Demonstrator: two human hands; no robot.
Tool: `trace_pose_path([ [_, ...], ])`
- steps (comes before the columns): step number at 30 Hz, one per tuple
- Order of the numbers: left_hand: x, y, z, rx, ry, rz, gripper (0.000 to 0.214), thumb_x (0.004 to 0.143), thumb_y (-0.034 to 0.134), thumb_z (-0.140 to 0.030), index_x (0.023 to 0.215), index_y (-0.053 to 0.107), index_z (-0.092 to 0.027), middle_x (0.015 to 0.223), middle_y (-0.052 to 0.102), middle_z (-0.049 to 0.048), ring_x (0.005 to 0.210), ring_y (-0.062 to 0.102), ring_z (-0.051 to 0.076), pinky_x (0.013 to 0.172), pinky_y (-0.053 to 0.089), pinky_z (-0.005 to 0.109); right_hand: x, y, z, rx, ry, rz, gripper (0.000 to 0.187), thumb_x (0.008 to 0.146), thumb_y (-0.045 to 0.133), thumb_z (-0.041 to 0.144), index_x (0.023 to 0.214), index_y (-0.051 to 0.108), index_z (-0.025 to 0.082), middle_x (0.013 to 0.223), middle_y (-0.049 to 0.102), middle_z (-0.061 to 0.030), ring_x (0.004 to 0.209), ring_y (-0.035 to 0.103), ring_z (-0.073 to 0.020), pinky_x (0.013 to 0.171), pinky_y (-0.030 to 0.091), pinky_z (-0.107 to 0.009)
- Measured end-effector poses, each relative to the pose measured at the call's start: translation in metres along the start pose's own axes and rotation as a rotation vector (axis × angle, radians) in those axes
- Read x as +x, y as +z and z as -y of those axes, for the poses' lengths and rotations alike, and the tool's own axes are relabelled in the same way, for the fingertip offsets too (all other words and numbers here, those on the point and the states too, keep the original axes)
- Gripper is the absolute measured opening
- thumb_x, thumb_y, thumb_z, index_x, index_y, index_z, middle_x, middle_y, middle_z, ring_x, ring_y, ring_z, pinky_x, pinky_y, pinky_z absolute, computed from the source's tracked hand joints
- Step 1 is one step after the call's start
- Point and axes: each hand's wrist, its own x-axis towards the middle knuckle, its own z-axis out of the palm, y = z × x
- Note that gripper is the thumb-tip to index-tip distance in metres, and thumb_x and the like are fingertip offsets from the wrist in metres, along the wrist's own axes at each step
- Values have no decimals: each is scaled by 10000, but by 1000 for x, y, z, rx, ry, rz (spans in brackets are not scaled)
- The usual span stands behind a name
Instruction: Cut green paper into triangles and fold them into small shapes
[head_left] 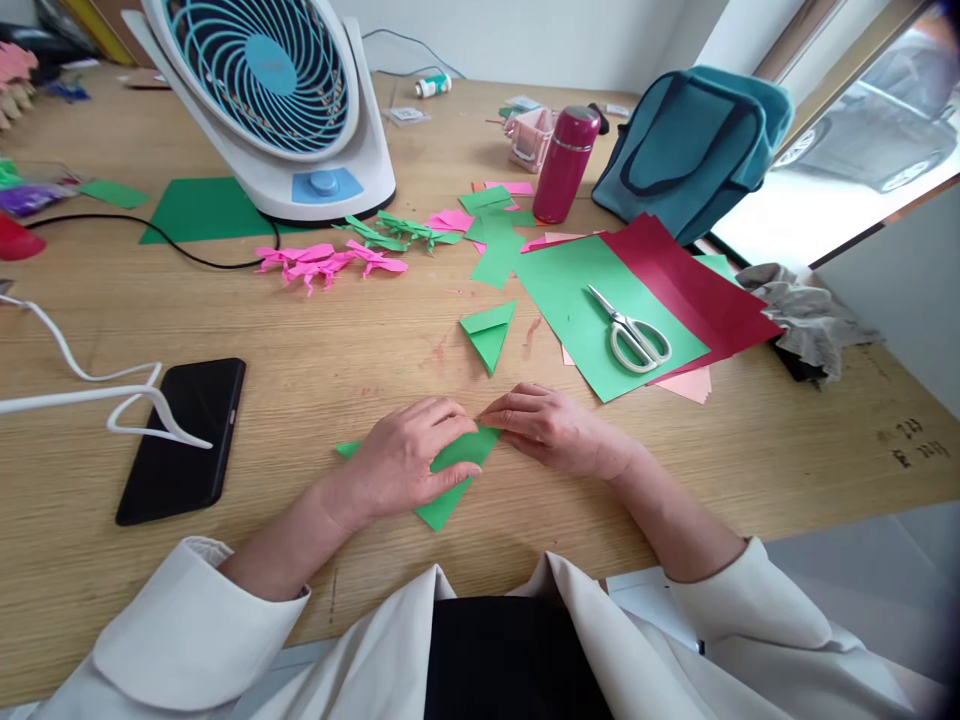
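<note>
1. The green paper (457,452) lies on the near middle part of the table (322,350), under the hands. Its visible outline is roughly triangular: the long axis runs left to right along the far side, and a sharp corner points to the near side. The left hand hides part of it.
2. The left hand (409,455) is spread over the paper, fingers curved, the thumb set apart and resting on the near part.
3. The right hand (551,430) is narrow, fingers close together, its fingertips at the paper's far right corner. Whether they pinch it, I cannot tell.
4. Just beyond the hands lies a smaller folded triangle (490,335) of green paper, its tip pointing near, with a flap along its far edge.
5. To the right, white-handled scissors (619,325) rest on a smooth, flat green sheet (559,300), blades toward the far left. Dark red sheets (697,285) lie beside and partly under it.
6. Farther off lie thin, spiky pink paper figures (307,262), near a plastic fan (271,65) with curved blue grille ribs.
7. The table has a light wood grain with reddish smears; a flat black phone (180,480) lies on the left.
</note>
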Motion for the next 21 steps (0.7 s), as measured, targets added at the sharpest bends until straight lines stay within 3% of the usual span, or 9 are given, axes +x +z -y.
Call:
trace_pose_path([
  [8,-3,5,-11,138,-100,36,561,782,731,-516,1196,545,-187,1194,601,116,1091,550,312,919,481,456,1,2,4,-92,-20,-18,282,1017,415,194,1171,648,152,1070,697,-108,908,615,-206,804,492,-355],
  [12,-4,4,-15,165,-123,52,476,804,725,-453,1169,546,-205,1187,607,103,1091,549,308,911,485,454,1,4,4,-116,-19,-28,253,1011,421,187,1107,654,155,1052,687,-108,900,609,-199,790,476,-345],
  [21,-10,3,-25,339,-51,-13,232,946,477,-173,1130,618,-163,1177,687,111,1040,631,270,858,529,427,1,7,9,-268,-50,-12,239,1015,432,200,1092,652,143,1022,669,-114,867,579,-205,751,453,-347],
])
